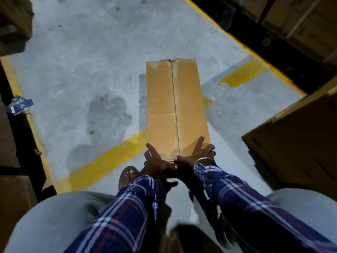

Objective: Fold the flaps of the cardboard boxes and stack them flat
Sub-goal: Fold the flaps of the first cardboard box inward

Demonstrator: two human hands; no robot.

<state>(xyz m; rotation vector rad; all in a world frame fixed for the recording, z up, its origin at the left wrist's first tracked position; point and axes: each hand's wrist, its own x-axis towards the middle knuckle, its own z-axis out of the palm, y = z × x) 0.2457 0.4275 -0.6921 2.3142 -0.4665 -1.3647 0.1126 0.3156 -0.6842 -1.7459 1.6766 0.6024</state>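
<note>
Box: a long cardboard box [177, 108] stands on the concrete floor [76, 61], its two top flaps folded shut and meeting in a seam that runs lengthwise away from the person
Box position: mid-floor, its near end lying over a yellow painted line [102, 161], its far end pointing toward the far edge of the floor; a second yellow stripe [242, 73] lies off its right side
Left hand: the left hand [157, 160] is at the near left corner of the box, fingers spread wide, forefinger laid along the left edge of the top; it presses flat and grips nothing
Right hand: the right hand [198, 153] lies on the near right part of the top, fingers splayed wide over the right flap, palm down, holding nothing; a thin bangle [204, 160] sits at the wrist
Sleeves: both forearms are in blue plaid sleeves [237, 194]
Knees: pale grey trousers [45, 221] show at both lower corners, with a sandalled foot [127, 175] on the floor just left of the left wrist
Surroundings: a large brown carton [299, 143] stands at the right edge of the floor; more cartons fill a dark shelf [291, 24] at the far right corner; a small blue packet [21, 105] lies at the left edge
</note>
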